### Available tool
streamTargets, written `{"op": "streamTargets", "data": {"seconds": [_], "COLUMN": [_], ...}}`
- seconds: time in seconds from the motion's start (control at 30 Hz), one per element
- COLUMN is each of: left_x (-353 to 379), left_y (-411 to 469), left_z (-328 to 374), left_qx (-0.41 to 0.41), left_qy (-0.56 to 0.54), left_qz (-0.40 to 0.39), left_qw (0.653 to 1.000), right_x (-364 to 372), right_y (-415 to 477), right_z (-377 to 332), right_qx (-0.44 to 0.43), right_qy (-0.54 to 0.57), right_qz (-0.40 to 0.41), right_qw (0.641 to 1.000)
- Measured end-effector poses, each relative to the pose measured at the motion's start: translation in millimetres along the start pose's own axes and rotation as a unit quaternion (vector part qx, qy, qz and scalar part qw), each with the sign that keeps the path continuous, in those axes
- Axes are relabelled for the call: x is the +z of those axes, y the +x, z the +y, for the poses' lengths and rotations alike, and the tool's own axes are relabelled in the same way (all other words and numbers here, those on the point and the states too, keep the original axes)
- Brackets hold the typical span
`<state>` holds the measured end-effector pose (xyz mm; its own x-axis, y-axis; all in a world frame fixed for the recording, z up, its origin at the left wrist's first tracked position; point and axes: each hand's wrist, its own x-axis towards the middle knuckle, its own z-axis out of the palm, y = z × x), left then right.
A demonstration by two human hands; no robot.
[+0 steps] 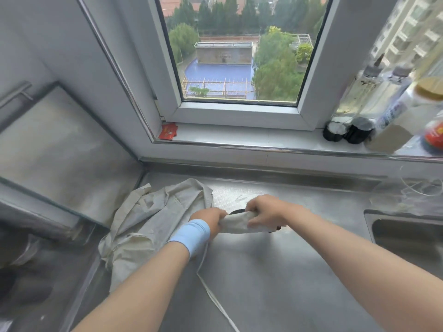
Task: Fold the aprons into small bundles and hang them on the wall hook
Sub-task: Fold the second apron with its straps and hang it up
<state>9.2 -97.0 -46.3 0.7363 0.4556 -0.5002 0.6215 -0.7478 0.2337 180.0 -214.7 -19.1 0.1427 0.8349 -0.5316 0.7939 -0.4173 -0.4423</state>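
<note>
Bundle (236, 225) of rolled apron gripped at both ends, low over the steel counter (275, 271).
Left hand (208, 218), blue wristband (191, 236) behind it, curls round one end; right hand (266, 212) pinches the other. Something dark behind the roll is too hidden to name. Second apron (148, 219) lies crumpled at left. A strap (215, 300) runs off the bottom edge. Bottles (388, 111) on the sill are blurred.
</note>
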Motion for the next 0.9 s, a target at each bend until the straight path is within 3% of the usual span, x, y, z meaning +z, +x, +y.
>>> {"op": "streamTargets", "data": {"seconds": [0.43,0.53,0.6,0.67,0.73,0.9], "left_x": [-87.6,-98.5,-108.3,-118.2,-128.3,-139.3], "left_y": [-97.0,-117.6,-131.2,-143.6,-156.9,-178.8], "left_z": [-28.1,-39.6,-52.4,-66.4,-77.2,-92.3], "left_qx": [0.021,0.009,-0.014,-0.013,0.021,0.100], "left_qy": [-0.238,-0.288,-0.343,-0.423,-0.507,-0.614], "left_qz": [-0.023,0.004,0.028,0.034,0.014,-0.050], "left_qw": [0.971,0.958,0.939,0.906,0.862,0.781], "right_x": [-86.6,-89.2,-85.0,-75.1,-60.2,-34.5], "right_y": [-46.5,-46.2,-41.8,-38.3,-42.1,-43.1], "right_z": [-124.7,-149.3,-159.1,-165.4,-174.8,-207.3], "right_qx": [-0.032,-0.051,-0.101,-0.206,-0.267,-0.166], "right_qy": [-0.126,-0.177,-0.271,-0.345,-0.395,-0.437], "right_qz": [-0.001,0.079,0.222,0.368,0.414,0.475], "right_qw": [0.992,0.980,0.931,0.839,0.776,0.745]}}
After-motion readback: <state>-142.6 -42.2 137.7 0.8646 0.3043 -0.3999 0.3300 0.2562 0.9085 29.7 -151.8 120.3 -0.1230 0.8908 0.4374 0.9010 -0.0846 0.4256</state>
